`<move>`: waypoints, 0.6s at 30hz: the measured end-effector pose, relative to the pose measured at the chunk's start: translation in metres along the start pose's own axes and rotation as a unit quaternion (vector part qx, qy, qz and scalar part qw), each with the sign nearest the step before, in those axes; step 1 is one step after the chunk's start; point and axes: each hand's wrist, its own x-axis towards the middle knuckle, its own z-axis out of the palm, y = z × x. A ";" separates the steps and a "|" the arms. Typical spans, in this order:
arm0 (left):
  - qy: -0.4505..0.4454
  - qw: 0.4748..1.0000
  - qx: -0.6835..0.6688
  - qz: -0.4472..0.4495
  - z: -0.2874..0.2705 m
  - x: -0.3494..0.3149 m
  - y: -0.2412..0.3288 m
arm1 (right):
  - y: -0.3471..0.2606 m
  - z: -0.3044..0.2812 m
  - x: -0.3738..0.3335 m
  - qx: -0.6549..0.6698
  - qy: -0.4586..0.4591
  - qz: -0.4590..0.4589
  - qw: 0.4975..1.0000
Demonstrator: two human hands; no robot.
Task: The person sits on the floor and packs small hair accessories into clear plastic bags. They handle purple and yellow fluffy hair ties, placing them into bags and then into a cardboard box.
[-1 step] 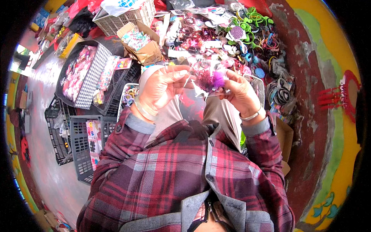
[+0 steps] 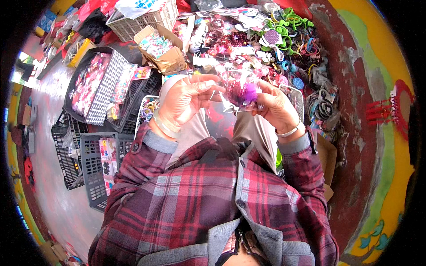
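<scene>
In front of my knees, my right hand (image 2: 276,103) pinches the right edge of a small clear plastic bag (image 2: 230,106). Inside it shows a purple fluffy hair ornament (image 2: 250,92) with dark red glittery material beside it. At the bag's left side is my left hand (image 2: 188,95), palm turned inward, fingers bent toward the thumb. A thin white strip appears between those fingertips; whether it joins the bag is hard to make out. The bag hangs tilted over a heap of packaged hair accessories (image 2: 230,42).
To the left lie a dark bin (image 2: 91,84) of pink packets, black crates (image 2: 66,146) and a grey crate (image 2: 95,177). An open cardboard box (image 2: 171,57) and a beige crate (image 2: 151,22) stand behind. Green headbands (image 2: 288,26) and black bands (image 2: 324,106) lie right.
The bag has tilted slightly, and its glare has shifted. The white strip by my left fingers has shifted a little. Both hands stay nearly in place.
</scene>
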 end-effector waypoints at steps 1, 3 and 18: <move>-0.013 1.000 0.022 -0.001 -0.001 -0.001 0.002 | 0.001 -0.003 -0.001 0.001 -0.011 0.009 1.000; -0.028 0.998 0.046 -0.016 0.001 -0.002 0.007 | 0.005 -0.008 -0.001 0.002 -0.032 0.027 0.999; -0.083 0.986 -0.130 0.059 0.004 0.001 0.001 | 0.023 -0.004 0.004 0.107 0.075 -0.069 0.989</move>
